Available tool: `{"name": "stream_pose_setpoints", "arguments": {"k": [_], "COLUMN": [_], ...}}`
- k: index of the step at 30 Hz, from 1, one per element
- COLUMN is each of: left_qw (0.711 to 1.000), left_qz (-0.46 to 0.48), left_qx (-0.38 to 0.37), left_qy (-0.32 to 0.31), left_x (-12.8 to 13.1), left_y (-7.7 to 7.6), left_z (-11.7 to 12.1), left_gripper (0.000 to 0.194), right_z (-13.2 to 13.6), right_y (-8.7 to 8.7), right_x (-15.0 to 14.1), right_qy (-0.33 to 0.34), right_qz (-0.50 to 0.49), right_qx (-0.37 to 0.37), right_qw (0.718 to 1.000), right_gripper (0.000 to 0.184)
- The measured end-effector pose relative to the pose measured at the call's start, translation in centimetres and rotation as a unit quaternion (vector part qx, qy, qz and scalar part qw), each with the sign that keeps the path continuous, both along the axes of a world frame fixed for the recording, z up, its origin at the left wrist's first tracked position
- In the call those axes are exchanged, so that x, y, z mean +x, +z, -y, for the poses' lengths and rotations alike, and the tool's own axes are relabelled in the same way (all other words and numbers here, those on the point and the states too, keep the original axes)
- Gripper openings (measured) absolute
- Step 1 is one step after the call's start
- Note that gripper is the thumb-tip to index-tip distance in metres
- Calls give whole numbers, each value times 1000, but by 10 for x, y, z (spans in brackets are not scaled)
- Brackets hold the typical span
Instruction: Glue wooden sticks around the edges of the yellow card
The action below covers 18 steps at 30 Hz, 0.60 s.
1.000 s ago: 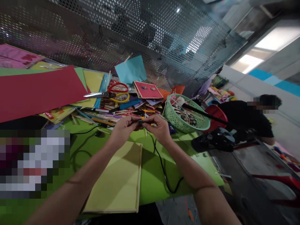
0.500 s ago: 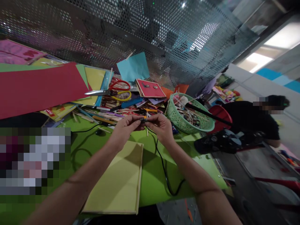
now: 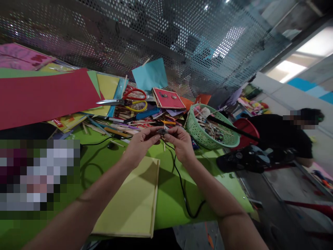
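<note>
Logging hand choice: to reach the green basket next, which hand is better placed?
Right, probably: the green basket stands just beyond the right hand, farther from the left hand. Both hands' fingers hold a small dark object, though.

2 bare forearms reach forward, angled inward from the lower corners. Bare left hand and bare right hand nearly meet at centre, palms inward, thumbs pointing toward each other, fingers curled in pinches. Wrists slightly bent; 1 crease across each forearm.
</note>
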<state>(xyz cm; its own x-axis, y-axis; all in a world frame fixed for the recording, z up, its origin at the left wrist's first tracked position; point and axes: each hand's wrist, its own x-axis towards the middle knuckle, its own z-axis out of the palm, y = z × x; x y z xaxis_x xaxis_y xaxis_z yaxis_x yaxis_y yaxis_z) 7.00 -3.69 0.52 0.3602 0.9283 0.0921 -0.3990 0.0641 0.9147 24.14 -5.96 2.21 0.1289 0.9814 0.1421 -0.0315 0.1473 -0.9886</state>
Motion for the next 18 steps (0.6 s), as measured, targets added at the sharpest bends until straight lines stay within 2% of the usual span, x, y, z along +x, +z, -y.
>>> {"name": "stream_pose_setpoints", "arguments": {"k": [5, 9, 13, 18], "left_qw": [997, 987, 967, 948], "left_qz": [-53, -103, -172, -206], "left_qx": [61, 115, 178, 227], "left_qy": [18, 40, 63, 85], "left_x": [2, 1, 0, 1], "left_y": [-2, -2, -3, -6], "left_z": [1, 3, 6, 9], "left_gripper": [39, 31, 28, 32], "right_z": [2, 4, 4, 4], "right_y": [-2, -2, -1, 0], "right_x": [-5, -4, -2, -5], "right_qy": [71, 114, 103, 86], "right_qz": [-44, -20, -15, 7], "right_qx": [-48, -69, -94, -85], "right_qw": [995, 991, 990, 993], "right_gripper": [41, 39, 43, 46]}}
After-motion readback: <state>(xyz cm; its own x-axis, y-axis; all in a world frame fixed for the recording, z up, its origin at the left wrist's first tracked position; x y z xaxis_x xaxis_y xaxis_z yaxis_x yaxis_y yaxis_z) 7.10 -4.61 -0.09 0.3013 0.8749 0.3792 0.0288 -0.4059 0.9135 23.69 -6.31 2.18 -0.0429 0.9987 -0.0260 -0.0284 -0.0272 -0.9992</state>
